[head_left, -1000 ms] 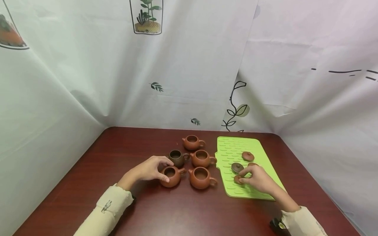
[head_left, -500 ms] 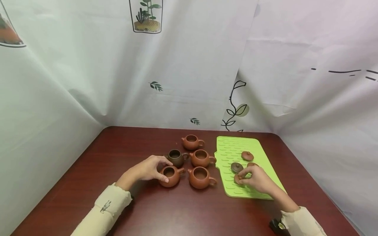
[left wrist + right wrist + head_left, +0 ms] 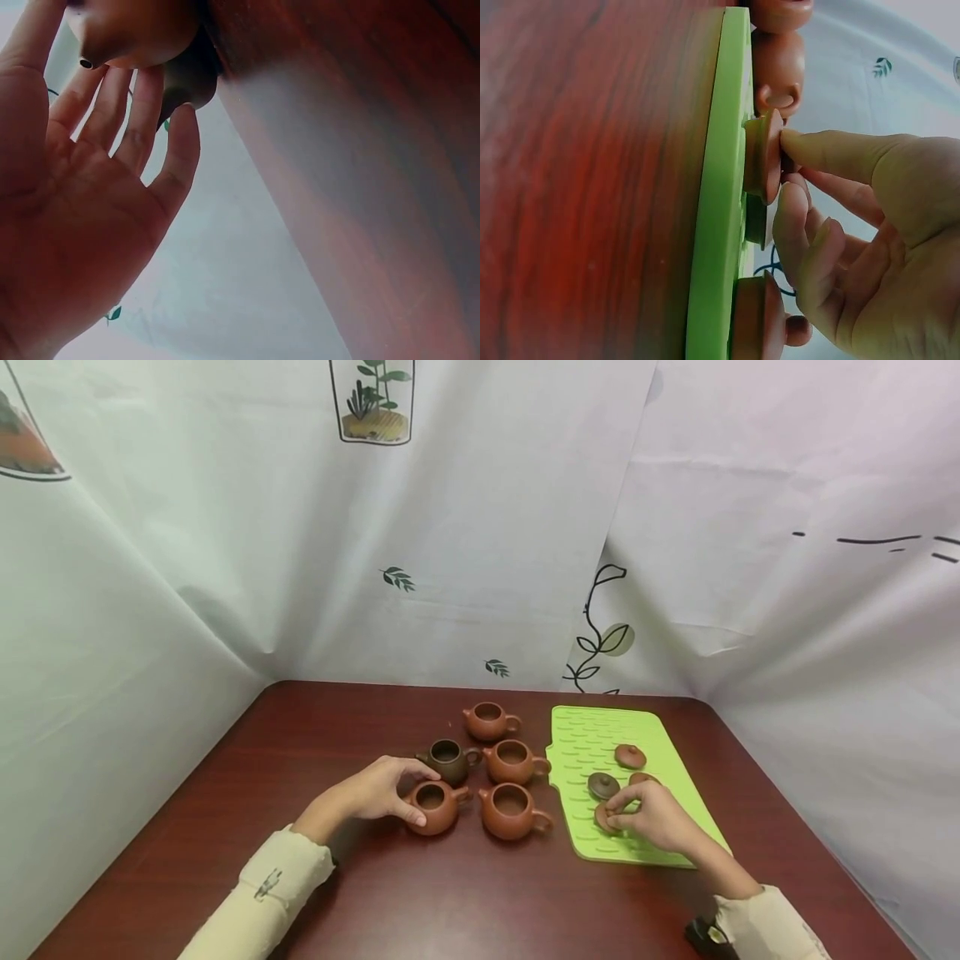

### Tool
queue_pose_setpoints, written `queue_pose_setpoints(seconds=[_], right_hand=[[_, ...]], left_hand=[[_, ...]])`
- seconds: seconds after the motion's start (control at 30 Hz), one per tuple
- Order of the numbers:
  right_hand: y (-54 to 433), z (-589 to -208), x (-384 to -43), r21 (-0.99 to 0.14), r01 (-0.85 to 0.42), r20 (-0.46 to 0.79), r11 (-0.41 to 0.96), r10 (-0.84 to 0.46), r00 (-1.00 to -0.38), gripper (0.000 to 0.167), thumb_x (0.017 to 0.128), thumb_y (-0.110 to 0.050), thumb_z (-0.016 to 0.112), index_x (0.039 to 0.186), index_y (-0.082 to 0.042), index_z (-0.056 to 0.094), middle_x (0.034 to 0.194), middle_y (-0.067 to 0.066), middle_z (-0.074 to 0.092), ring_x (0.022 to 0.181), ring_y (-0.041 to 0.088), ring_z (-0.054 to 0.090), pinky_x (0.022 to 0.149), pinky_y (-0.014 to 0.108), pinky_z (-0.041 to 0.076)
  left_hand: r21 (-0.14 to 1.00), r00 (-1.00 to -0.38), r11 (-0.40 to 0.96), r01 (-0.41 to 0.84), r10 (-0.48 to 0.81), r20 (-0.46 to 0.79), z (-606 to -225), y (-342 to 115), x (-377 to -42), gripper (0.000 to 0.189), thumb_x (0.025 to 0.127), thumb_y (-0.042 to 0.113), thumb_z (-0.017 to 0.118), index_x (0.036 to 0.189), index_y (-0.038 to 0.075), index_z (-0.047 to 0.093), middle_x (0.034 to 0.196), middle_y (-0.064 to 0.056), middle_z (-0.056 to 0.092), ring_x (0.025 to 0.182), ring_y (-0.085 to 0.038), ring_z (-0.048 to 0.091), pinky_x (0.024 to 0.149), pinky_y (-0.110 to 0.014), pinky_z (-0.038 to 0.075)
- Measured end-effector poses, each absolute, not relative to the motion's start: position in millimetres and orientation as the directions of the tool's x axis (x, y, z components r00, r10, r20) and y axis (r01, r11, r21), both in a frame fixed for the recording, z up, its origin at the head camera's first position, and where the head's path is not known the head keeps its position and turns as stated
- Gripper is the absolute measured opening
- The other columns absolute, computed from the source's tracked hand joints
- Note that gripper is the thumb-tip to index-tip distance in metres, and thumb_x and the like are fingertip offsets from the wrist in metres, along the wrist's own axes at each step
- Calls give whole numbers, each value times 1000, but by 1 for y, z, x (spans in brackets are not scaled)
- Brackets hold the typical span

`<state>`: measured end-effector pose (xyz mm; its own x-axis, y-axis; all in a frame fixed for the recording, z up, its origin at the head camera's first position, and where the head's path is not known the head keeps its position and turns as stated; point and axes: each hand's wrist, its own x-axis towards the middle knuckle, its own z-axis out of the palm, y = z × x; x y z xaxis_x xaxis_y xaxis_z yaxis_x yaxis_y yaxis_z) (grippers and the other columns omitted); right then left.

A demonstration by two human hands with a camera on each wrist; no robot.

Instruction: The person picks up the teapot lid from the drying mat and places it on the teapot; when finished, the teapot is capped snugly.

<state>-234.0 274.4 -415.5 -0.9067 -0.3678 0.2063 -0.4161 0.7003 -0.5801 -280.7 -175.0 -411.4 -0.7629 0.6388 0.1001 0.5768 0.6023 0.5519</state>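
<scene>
My left hand (image 3: pixel 378 789) grips the reddish-brown teapot (image 3: pixel 442 820) at the front left, thumb on its near side and fingers around the far side; its spout points toward the palm. This lidless teapot (image 3: pixel 150 34) tops the left wrist view. On the green mat (image 3: pixel 573 731), my right hand (image 3: pixel 656 817) pinches the knob of a reddish-brown teapot lid (image 3: pixel 602 821). In the right wrist view the lid (image 3: pixel 759 161) sits close over the mat, its knob mostly behind the fingertips. Beside it are a dark lid (image 3: pixel 600 786) and a partly hidden brown lid (image 3: pixel 642 777).
A dark teapot (image 3: pixel 450 773) stands just behind the gripped one. To the right, three reddish-brown teapots line up front to back: near (image 3: pixel 510 827), middle (image 3: pixel 512 772) and far (image 3: pixel 487 730). Another lid (image 3: pixel 628 757) lies farther back on the mat. White cloth (image 3: pixel 480 527) walls the table.
Both hands stay in nearly the same place, on the same teapot and lid. The pinched lid shows slightly more of its disc now. The view itself shifts slightly.
</scene>
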Motion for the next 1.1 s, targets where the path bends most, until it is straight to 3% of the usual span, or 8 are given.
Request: queue_pose_setpoints(seconds=[0.33, 0.63, 0.87, 1.0, 1.1], right_hand=[[266, -417, -235, -632, -408, 226, 660, -346, -911, 8, 79, -3, 80, 83, -9, 78, 82, -1, 72, 59, 7, 55, 54, 23, 47], [253, -410, -232, -684, -300, 224, 665, -199, -954, 11, 80, -3, 79, 90, -9, 79, 90, 4, 73, 45, 7, 45, 44, 24, 38], [244, -402, -230, -723, -286, 245, 629, -154, -957, 11, 80, -4, 80, 91, -8, 79, 95, 7, 74, 50, 7, 50, 50, 23, 41], [238, -398, -229, -766, -298, 264, 570, -143, -954, 13, 81, -1, 79, 93, -5, 78, 98, 11, 74, 67, 15, 68, 60, 23, 52], [233, -395, -228, -785, -309, 280, 536, -138, -950, 13, 81, 0, 78, 94, -3, 78, 97, 12, 74, 82, 25, 73, 66, 26, 55]], left_hand=[[560, -767, 607, 564, 635, 85, -409, -174, -281, 64, 67, 40, 90, 121, 12, 68, 117, -2, 69, 112, -21, 62, 94, -45, 48], [564, -779, 617, 548, 622, 76, -408, -174, -280, 65, 67, 40, 90, 122, 13, 68, 117, -1, 69, 112, -20, 62, 95, -44, 48], [571, -787, 625, 532, 614, 61, -408, -173, -280, 64, 68, 38, 90, 122, 13, 68, 119, -2, 69, 114, -22, 61, 95, -46, 48], [579, -785, 618, 532, 616, 64, -408, -173, -280, 63, 67, 37, 90, 121, 12, 68, 118, -3, 69, 114, -23, 61, 96, -46, 47], [577, -783, 617, 535, 618, 65, -408, -173, -281, 63, 68, 37, 90, 121, 13, 68, 119, -3, 69, 114, -23, 61, 96, -46, 47]])
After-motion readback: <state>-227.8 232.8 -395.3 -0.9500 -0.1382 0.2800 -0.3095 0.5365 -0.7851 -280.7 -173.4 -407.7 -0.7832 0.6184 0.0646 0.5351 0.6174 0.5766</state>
